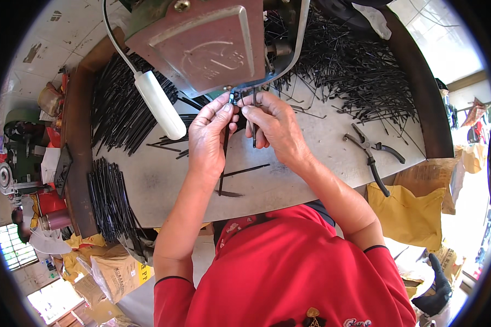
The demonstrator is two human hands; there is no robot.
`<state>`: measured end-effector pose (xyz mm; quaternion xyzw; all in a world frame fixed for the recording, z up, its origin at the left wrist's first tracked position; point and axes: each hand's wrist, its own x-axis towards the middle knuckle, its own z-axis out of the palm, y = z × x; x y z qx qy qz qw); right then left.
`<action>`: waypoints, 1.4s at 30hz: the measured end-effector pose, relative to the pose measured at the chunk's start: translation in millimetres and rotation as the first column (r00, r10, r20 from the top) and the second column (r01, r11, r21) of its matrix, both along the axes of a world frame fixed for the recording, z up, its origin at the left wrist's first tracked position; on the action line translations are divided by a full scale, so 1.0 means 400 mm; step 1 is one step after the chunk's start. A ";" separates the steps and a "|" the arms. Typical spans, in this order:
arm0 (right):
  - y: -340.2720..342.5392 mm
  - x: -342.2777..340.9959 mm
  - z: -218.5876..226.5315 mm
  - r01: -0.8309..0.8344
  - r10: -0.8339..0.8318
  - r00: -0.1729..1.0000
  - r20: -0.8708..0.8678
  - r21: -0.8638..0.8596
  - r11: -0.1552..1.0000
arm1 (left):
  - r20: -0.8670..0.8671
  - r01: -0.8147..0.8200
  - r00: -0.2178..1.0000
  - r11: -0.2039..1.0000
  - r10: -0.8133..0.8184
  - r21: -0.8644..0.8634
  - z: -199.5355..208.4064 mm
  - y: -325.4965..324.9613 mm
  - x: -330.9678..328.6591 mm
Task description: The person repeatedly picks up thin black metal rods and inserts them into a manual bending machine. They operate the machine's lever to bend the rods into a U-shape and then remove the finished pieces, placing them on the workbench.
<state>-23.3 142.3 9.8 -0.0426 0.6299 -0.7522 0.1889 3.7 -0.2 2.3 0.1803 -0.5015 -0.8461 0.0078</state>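
Under the reddish machine head (pixel 202 46), my left hand (pixel 208 131) pinches a thin black rod (pixel 222 169) by its upper end. The rod's lower end hangs down toward the metal tabletop (pixel 169 185). Close beside it, my right hand (pixel 278 122) is closed on a second black rod (pixel 254 139), with thumb and forefinger reaching toward the small dark fitting (pixel 234 98) at my left fingertips. Exactly how the fitting joins the rods is too small to tell. One loose rod (pixel 247 170) lies just below my hands.
Black rods are heaped at the far left (pixel 123 103), near left (pixel 110 199) and far right (pixel 360 65). A white lamp (pixel 161 106) hangs left of my hands. Pliers (pixel 372 152) lie by the right table edge, above a yellow sack (pixel 412 212). Raised brown rims (pixel 428 109) flank the table.
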 end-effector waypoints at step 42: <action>0.010 -0.027 -0.006 -0.173 0.174 0.985 -0.012 0.053 0.984 | 0.081 0.228 0.973 0.954 -0.216 -0.194 0.055 0.021 0.122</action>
